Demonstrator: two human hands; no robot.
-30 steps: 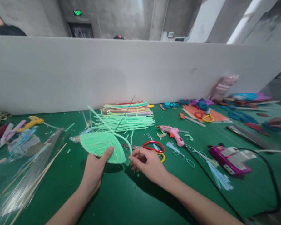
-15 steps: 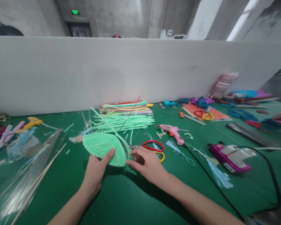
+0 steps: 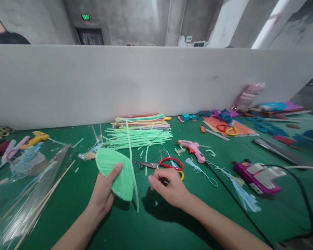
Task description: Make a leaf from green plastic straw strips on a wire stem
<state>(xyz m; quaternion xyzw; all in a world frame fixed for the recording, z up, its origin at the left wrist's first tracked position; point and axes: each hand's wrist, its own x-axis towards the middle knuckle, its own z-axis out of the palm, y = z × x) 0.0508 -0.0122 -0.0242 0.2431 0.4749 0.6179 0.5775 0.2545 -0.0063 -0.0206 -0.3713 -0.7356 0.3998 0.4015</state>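
Note:
My left hand grips a fan-shaped piece of light green pipe cleaners laid side by side, its thumb flat across the front. A long loose green pipe cleaner runs along the fan's right edge, sticking out past it above and below. My right hand hovers to the right, apart from the fan, fingers curled and pinched; whatever they hold, if anything, is too small to make out. Just behind it lie scissors with red and yellow handles. A pile of green pipe cleaners rests farther back.
A pink glue gun with a black cord lies to the right, near pale blue tassels and a purple power strip. Clear plastic sheeting and a yellow glue gun are at left. A white partition stands behind.
The fan has turned clockwise, its right edge now lower. The loose pipe cleaner has swung nearly upright. My right hand has let go of the fan's edge area and moved right and slightly down.

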